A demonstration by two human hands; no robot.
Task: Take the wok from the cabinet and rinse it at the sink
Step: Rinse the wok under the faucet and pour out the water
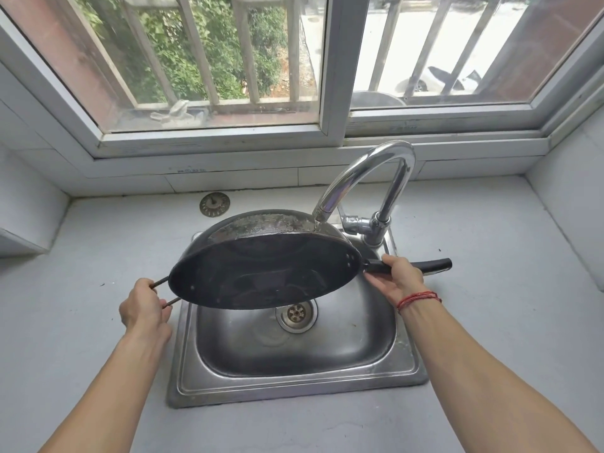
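Observation:
A black wok (261, 273) hangs tilted over the steel sink (294, 380), its inside facing me and its worn outer wall turned up toward the chrome tap (369, 178). The tap's spout ends right at the wok's upper rim; no water stream is visible. My left hand (143, 308) grips the thin wire loop handle at the wok's left side. My right hand (400, 277), with a red string on its wrist, is closed around the long black handle (434, 265) on the right. The sink drain (296, 313) shows just below the wok's lower edge.
A loose round sink strainer (214, 205) lies on the grey countertop (490, 256) behind the sink. A barred window (294, 60) spans the back wall above a tiled ledge. White walls close in the counter at left and right.

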